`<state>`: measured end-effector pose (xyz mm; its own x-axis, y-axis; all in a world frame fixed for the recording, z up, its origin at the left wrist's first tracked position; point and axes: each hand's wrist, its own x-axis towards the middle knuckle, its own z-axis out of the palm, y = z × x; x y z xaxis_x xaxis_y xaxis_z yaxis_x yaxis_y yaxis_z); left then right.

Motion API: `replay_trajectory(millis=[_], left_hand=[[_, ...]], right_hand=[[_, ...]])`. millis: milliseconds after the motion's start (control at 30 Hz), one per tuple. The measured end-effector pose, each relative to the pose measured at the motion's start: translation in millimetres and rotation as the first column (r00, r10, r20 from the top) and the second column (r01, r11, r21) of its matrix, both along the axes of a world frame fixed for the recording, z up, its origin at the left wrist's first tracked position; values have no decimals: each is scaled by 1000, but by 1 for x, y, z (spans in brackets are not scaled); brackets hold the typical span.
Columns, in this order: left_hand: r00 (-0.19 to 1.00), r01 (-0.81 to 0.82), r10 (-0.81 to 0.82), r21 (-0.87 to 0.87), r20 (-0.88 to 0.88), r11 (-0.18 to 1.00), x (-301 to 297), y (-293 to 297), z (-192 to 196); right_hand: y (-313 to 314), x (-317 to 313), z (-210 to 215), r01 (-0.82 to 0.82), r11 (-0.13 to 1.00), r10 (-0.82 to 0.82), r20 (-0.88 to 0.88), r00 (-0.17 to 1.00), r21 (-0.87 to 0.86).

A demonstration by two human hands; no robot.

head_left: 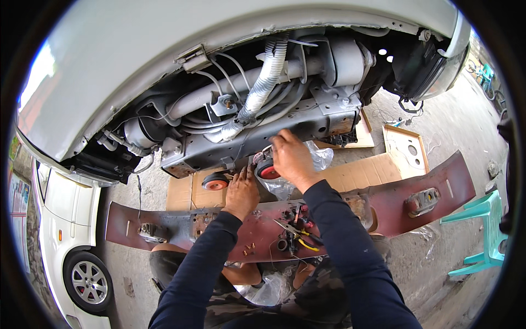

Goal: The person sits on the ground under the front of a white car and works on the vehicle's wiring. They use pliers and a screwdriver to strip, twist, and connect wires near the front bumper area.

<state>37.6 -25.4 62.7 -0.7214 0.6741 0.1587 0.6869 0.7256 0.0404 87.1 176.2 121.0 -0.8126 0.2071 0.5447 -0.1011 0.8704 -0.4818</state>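
Two round red-and-black car horns hang beneath a grey front crossmember (263, 133): a left horn (215, 182) and a right horn (268, 169). Between them, my left hand (242, 193) reaches up, its fingers close together and bent at the beam's lower edge, beside the right horn. What these fingertips press on is hidden. My right hand (296, 160) is just above and right of the right horn, fingers pinched at the thin bracket area on top of it. I cannot make out the small part in that pinch.
A dark red bumper (350, 211) lies across my lap, with yellow-handled pliers (306, 241) and small parts on it. Flattened cardboard (361, 174) and clear plastic cover the ground. A silver corrugated hose (263, 82) runs above; a green chair (482, 236) stands right.
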Motion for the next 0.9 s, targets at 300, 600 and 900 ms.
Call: replay_trajectory(millis=[300,600,900], left_hand=[[973,-26,7,82,231,996,8,3,0],[959,22,-100,282,265,959,-5,1,14],[948,-15,-93,335,305,942,3,-18,37]], right_hand=[[10,-8,-2,37,999,-36,12,999,-27],[20,-8,-3,36,996,-36,1,999,-87],[18,-9,-4,57,992,-60,-25,998,-113]])
